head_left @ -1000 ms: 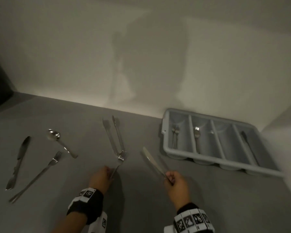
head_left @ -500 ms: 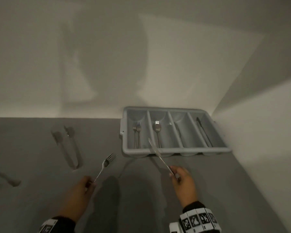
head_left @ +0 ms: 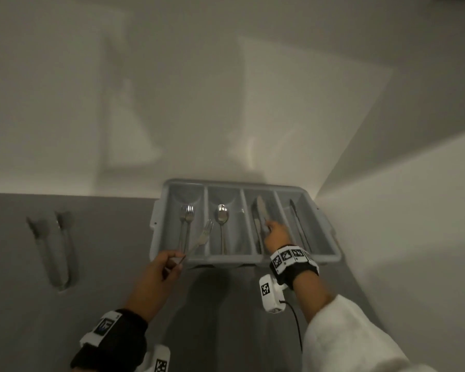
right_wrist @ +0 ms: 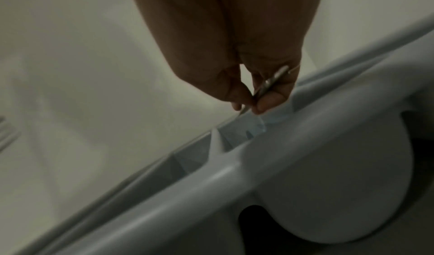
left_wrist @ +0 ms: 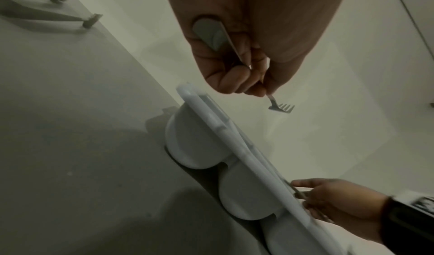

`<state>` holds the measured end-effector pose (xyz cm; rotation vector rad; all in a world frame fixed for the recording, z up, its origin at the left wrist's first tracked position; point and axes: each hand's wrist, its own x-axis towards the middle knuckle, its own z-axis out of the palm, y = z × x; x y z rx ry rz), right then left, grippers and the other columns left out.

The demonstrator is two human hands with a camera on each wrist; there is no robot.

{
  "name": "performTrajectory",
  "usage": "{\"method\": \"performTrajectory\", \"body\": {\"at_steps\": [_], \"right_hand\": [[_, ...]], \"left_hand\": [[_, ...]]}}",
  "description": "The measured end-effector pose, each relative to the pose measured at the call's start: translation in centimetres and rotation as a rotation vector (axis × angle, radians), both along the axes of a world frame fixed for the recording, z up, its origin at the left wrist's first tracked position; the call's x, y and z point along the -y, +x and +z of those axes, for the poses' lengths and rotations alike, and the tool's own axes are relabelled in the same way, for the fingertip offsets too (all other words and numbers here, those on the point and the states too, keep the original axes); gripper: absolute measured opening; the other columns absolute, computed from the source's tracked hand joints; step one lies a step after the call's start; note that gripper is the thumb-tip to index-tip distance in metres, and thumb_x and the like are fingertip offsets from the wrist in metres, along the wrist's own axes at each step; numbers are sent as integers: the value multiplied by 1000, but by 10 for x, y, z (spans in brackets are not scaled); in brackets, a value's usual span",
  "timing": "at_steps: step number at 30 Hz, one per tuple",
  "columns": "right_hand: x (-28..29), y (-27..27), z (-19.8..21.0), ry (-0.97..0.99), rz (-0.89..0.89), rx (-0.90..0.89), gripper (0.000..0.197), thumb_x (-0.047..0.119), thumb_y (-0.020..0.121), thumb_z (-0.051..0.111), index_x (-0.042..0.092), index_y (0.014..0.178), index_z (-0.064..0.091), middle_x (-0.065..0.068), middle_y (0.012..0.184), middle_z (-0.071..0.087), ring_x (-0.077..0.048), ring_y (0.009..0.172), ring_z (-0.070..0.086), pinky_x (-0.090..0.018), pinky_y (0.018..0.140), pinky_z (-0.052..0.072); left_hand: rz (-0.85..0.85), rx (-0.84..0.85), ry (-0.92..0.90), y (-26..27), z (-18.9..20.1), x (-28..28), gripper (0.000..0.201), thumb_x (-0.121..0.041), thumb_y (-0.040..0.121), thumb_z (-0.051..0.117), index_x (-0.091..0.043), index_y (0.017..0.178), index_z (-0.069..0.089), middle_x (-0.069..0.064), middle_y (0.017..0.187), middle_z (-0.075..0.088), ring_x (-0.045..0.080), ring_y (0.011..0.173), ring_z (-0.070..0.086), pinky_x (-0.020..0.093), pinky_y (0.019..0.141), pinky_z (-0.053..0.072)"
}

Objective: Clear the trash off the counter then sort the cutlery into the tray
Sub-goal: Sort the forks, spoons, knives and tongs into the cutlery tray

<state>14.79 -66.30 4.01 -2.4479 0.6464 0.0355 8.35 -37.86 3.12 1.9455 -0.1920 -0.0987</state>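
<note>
slim steel fork (head_left: 202,237), ribbed tray (head_left: 330,248)

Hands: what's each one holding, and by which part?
Left hand pinches a fork by the handle end, tines over the tray. Right hand pinches a knife at its handle, blade in the third compartment.

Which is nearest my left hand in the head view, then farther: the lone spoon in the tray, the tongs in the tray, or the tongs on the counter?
From the left hand:
1. Spoon, second compartment.
2. Counter tongs, far left.
3. Tray tongs, rightmost compartment.
</note>
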Motion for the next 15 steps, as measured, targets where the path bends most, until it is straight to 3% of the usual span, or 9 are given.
{"method": "performTrajectory", "body": {"at_steps": [4, 7, 8, 9, 10, 12, 15], "right_hand": [[14, 3, -26, -127, 55, -188, 30, 6, 86, 46, 3, 113, 58, -20, 115, 63, -35, 102, 60, -37, 91, 50], [17, 3, -44, -297, 101, -328, 29, 14, 85, 52, 8, 113, 58, -17, 110, 66, -33, 99, 63, -39, 89, 52], [23, 6, -50, -269, 117, -347, 28, 14, 86, 52, 7, 113, 58, -16, 113, 65, -32, 102, 62, -38, 91, 51], [36, 60, -65, -213, 239, -342, 28, 14, 88, 51, 6, 114, 58, -15, 117, 64, -31, 106, 60, -36, 94, 49], [38, 58, -66, -204, 263, -356, 28, 14, 90, 49, 6, 115, 57, -14, 120, 62, -30, 109, 59, -35, 95, 46], [27, 60, -64, -180, 312, -415, 27, 16, 91, 47, 8, 114, 59, -12, 121, 62, -29, 110, 58, -34, 94, 45], [24, 57, -61, -210, 275, -411, 27, 15, 92, 45, 5, 112, 60, -14, 119, 63, -28, 110, 59, -32, 93, 46]], "left_hand": [[-51, -19, -15, -5, -8, 23, 21, -15, 90, 53, -34, 96, 55, -7, 76, 55, 6, 59, 51, 16, 56, 39], [-80, -39, -1, -7, -3, 25, 21, -12, 89, 54, -31, 96, 57, -6, 75, 56, 1, 56, 54, 13, 53, 43], [-39, -26, 2, -2, -4, 36, 20, -9, 88, 55, -28, 96, 59, -5, 72, 56, -3, 56, 54, 9, 54, 43], [138, 6, 38, 27, -12, 66, 20, -7, 88, 55, -26, 96, 59, -6, 70, 57, -5, 56, 54, 7, 54, 42], [197, 26, 15, 34, -11, 68, 21, -7, 87, 55, -26, 95, 59, -6, 73, 59, -4, 59, 55, 7, 57, 41], [245, 46, 59, 53, -8, 61, 18, -9, 88, 54, -25, 95, 58, 2, 86, 63, 3, 71, 56, 15, 66, 42], [257, 15, 210, 87, -15, 64, 20, -9, 90, 48, -7, 108, 58, 16, 105, 56, 27, 94, 56, 35, 90, 45]]}}
